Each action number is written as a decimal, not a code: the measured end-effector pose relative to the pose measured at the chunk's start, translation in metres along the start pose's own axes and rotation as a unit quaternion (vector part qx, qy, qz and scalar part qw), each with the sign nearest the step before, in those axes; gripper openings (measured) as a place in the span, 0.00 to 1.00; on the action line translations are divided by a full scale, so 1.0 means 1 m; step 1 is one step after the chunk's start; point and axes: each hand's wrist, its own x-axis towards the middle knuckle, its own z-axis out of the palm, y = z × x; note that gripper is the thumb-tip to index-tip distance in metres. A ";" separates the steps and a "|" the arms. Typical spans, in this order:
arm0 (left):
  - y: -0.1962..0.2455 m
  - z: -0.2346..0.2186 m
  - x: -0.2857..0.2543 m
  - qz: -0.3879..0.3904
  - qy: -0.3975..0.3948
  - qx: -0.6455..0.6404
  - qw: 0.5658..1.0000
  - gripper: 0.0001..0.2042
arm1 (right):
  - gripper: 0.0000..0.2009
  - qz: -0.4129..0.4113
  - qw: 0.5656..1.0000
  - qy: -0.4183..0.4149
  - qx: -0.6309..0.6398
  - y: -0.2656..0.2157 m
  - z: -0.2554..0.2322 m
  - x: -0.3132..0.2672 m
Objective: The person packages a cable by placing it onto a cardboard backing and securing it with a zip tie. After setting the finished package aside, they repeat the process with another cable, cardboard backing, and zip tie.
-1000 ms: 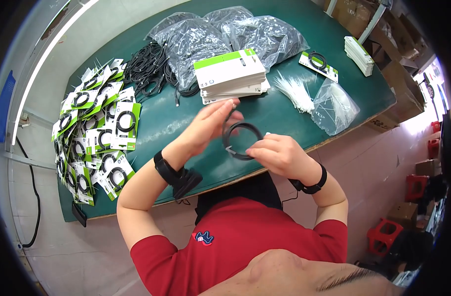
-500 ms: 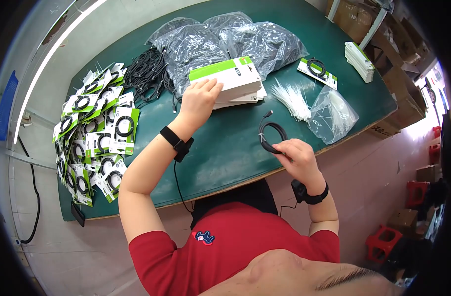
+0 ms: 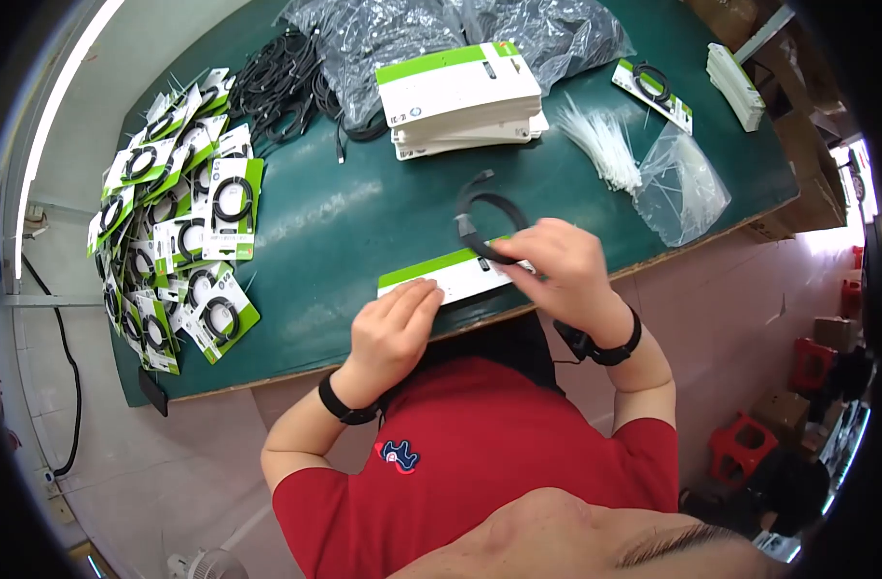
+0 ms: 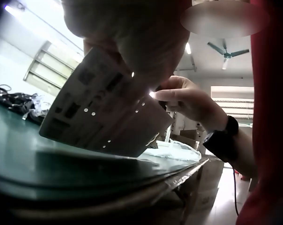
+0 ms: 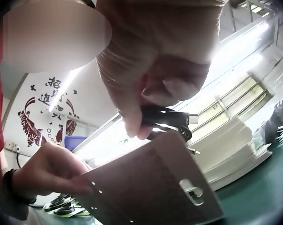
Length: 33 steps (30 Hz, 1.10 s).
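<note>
My left hand (image 3: 393, 333) pinches one end of a white and green packaging card (image 3: 460, 278) near the table's front edge. The card tilts up off the green tabletop, and small punched holes show through it in the left wrist view. Over the card's other end, my right hand (image 3: 562, 270) pinches a coiled black cable (image 3: 507, 206) between thumb and fingers. A metal plug (image 5: 193, 118) on the cable sticks out in the right wrist view, close above the card's slotted end. The cable's lower part is hidden behind the right hand's fingers.
Ahead stands a stack of cards (image 3: 460, 96), with plastic bags (image 3: 393, 63) and loose black cables (image 3: 277, 92) behind it. Packed cards (image 3: 234, 207) heap at left. White cable ties (image 3: 600, 150), a clear bag (image 3: 682, 188) and another card stack (image 3: 735, 87) lie at right.
My left hand left the cable coil, reached to the card stack, and came back to the front edge with one card. My right hand moved left, bringing the coil over that card.
</note>
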 end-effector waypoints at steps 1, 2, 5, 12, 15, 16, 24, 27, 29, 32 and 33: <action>0.004 0.005 -0.006 -0.006 0.020 -0.008 1.000 0.14 | 0.13 -0.012 0.999 -0.048 0.003 -0.003 0.013 0.000; 0.007 0.009 -0.011 -0.012 0.041 -0.015 0.999 0.13 | 0.12 -0.025 0.995 -0.096 0.005 -0.005 0.026 0.000; 0.005 0.018 -0.023 -0.009 0.060 -0.050 0.997 0.13 | 0.12 -0.032 0.983 -0.178 0.021 -0.011 0.048 -0.004; -0.005 0.037 -0.042 -0.010 0.070 -0.166 0.983 0.11 | 0.11 -0.038 0.964 -0.243 0.106 0.000 0.057 -0.010; -0.007 0.037 -0.044 0.004 0.058 -0.176 0.983 0.10 | 0.10 -0.055 0.957 -0.234 0.162 0.009 0.057 -0.011; -0.008 0.037 -0.044 0.002 0.060 -0.179 0.982 0.10 | 0.10 -0.053 0.956 -0.237 0.161 0.010 0.053 -0.010; -0.009 0.037 -0.040 0.044 0.069 -0.165 0.983 0.11 | 0.09 0.055 0.926 -0.317 0.198 0.006 0.048 -0.007; -0.010 0.039 -0.042 0.040 0.076 -0.184 0.979 0.11 | 0.09 0.018 0.947 -0.262 0.183 0.004 0.052 -0.012; -0.011 0.039 -0.042 0.043 0.074 -0.189 0.978 0.12 | 0.09 0.023 0.949 -0.258 0.179 0.004 0.054 -0.015; -0.012 0.040 -0.042 0.049 0.066 -0.194 0.978 0.12 | 0.09 0.031 0.952 -0.249 0.176 0.005 0.053 -0.018; -0.012 0.039 -0.041 0.047 0.066 -0.202 0.976 0.12 | 0.09 0.034 0.949 -0.253 0.186 0.005 0.052 -0.017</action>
